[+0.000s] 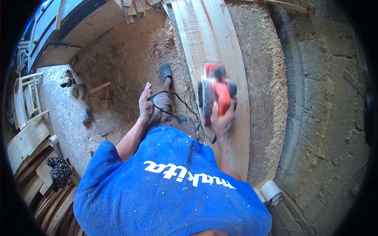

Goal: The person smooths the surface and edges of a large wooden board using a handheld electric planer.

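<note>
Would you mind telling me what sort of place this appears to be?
Most likely a woodworking shop: the right hand grips a red power tool on a long board, and wood shavings lie heaped alongside.

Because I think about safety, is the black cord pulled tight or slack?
Slack: the black cord bends in loose curves between the left hand and the red power tool.

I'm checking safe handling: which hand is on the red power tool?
The right hand, gripping the red power tool; the left hand is apart from the tool, with the black cord at it.
</note>
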The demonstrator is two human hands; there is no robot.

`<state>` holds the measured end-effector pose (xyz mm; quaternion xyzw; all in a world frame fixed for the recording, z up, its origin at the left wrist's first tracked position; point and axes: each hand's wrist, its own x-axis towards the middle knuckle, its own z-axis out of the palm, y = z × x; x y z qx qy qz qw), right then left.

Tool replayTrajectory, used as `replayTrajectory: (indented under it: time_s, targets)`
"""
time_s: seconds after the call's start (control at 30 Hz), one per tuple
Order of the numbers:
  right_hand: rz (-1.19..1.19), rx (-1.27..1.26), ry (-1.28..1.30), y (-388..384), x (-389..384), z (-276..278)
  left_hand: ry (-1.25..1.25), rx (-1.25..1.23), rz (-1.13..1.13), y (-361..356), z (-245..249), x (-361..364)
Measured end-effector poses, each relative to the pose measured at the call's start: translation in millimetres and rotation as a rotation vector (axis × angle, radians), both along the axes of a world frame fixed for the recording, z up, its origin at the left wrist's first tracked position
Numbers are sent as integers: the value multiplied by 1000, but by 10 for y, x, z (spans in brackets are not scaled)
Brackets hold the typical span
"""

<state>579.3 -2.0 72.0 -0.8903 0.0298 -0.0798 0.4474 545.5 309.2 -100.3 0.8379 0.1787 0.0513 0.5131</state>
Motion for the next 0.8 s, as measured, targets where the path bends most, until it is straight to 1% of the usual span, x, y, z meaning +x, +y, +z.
replayTrajectory:
  time_s: [0.07, 0.1, 0.17, 0.2, 0.23, 0.27, 0.3, 0.37, 0.43, 0.47, 0.5, 0.53, 0.57, 0.6, 0.63, 0.73, 0.77, 0.8]
  targets:
    - [9, -22, -8, 109, 501, -24, -5, -19, 18, 39, 26, -6]
    - [28, -31, -118, 180, 750, -77, 18, -20, 45, 49, 32, -7]
    - [49, -2, -157, 325, 1242, -152, 43, -20, 73, 102, 6, 0]
    - [48, -80, -231, 405, 1506, -190, 22, 6, 62, 140, -34, -7]
    - [16, -89, -243, 499, 1748, -273, 2, 31, 50, 162, -59, -12]
    - [-45, -117, -333, 599, 2013, -390, 13, -8, 76, 178, -37, 0]
    - [34, -21, -160, 691, 2266, -117, 11, -8, 76, 204, -7, 13]
    - [72, 12, -294, 822, 2845, -361, 150, -90, 173, 260, 65, 13]
    - [31, -44, -251, 990, 3258, -166, 152, -90, 186, 340, 59, -38]
    - [35, -21, -247, 1065, 3449, -104, 141, -83, 201, 394, 2, -76]
    - [72, -131, -329, 1114, 3663, -122, 135, -75, 213, 431, -26, -108]
    - [36, -145, -341, 1174, 3898, -217, 116, -58, 215, 437, -25, -120]
    - [2, -159, -351, 1211, 4031, -300, 121, -59, 216, 424, 6, -108]
    - [-1, -162, -339, 1187, 3984, -340, 138, -57, 213, 413, 58, -108]
    - [18, -169, -328, 1142, 3930, -367, 155, -55, 206, 400, 116, -108]
    - [79, -189, -325, 1049, 3825, -285, 148, -57, 180, 415, 82, -157]
    - [73, -151, -208, 1002, 3481, -177, 128, -74, 175, 419, 54, -185]
    - [68, -109, -263, 884, 3255, -278, 130, -74, 170, 422, 38, -211]
